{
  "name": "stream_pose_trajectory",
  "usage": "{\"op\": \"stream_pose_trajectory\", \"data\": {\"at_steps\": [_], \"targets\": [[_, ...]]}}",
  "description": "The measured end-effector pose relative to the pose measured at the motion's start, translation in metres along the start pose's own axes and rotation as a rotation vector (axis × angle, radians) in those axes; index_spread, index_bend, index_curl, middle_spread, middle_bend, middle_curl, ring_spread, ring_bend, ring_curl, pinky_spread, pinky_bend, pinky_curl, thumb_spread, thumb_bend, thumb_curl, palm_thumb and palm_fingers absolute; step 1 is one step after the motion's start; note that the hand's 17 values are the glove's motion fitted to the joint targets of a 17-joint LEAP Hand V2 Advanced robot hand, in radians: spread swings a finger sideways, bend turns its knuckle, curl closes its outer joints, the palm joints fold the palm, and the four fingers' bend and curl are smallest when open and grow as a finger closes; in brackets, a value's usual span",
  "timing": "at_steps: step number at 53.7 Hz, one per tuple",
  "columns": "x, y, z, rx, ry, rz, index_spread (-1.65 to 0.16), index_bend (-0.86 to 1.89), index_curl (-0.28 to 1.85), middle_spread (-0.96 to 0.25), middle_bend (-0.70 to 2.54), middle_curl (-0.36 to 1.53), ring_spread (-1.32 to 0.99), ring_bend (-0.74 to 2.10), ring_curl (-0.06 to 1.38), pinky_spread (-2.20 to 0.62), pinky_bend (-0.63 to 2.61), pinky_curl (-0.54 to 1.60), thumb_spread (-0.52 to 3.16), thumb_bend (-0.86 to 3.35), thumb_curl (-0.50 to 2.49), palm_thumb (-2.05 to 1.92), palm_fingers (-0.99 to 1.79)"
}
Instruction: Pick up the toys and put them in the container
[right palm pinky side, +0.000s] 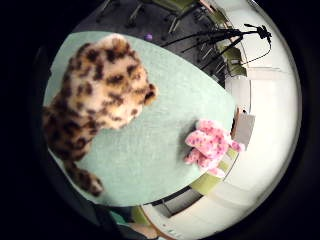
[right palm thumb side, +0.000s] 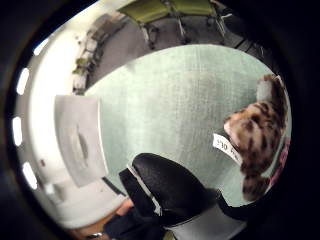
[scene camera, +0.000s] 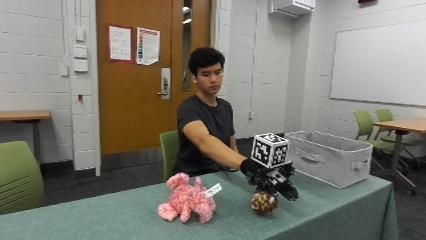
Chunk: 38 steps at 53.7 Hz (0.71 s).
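Green cloth covers the tabletop (scene camera: 120, 215), and nearest the outside camera a pink spotted plush toy (scene camera: 187, 201) stands on it with a white tag at its side, well apart from the grip; just past it, the leopard-print plush toy (scene camera: 264, 202) hangs directly beneath the gloved right hand (scene camera: 271, 179), its lower end at or just above the cloth, though contact cannot be judged from here; the little finger side palm view shows this toy close against the palm, tan and cream fur with dark brown blotches, its body and tail trailing downward over the green cloth; the thumb side palm view shows the same fur beside a black gloved finger (right palm thumb side: 170, 185), and a white tag (right palm thumb side: 226, 148) sticking out from the toy; the grip is closed around the leopard toy's upper part, fingers curled down over it; the pink toy lies on the cloth near the tabletop's edge in the little finger side view; farther along the tabletop, beyond the hand, a grey fabric container (scene camera: 329, 156) with a side handle stands near the far end.
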<state>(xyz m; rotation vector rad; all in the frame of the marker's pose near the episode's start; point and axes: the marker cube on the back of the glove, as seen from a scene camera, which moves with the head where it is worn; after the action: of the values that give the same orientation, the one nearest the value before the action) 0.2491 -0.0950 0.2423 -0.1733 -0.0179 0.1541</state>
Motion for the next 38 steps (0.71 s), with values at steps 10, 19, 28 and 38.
{"op": "stream_pose_trajectory", "data": {"at_steps": [10,19,28,38], "targets": [[0.008,-0.01,0.027,-0.038,-0.004,0.025,-0.24,0.19,0.48,-0.1,0.29,0.42,-0.32,0.32,0.26,-0.04,0.39,0.3,0.93,-0.1,0.17,-0.13,0.0],[0.015,-0.019,0.036,-0.009,0.018,0.042,-0.26,0.21,0.49,-0.11,0.26,0.41,-0.34,0.31,0.27,-0.02,0.36,0.31,0.95,-0.09,0.17,-0.12,0.05],[0.02,-0.026,0.038,0.142,-0.008,0.06,-0.3,0.31,0.51,-0.17,0.25,0.41,-0.42,0.52,0.32,-0.09,0.32,0.29,0.99,-0.05,0.18,-0.06,0.52],[0.014,-0.028,0.033,0.258,-0.008,0.05,-0.31,0.61,0.64,-0.32,0.52,0.52,-0.48,0.89,0.46,-0.29,0.19,0.27,1.09,0.0,0.22,0.02,1.28]]}}
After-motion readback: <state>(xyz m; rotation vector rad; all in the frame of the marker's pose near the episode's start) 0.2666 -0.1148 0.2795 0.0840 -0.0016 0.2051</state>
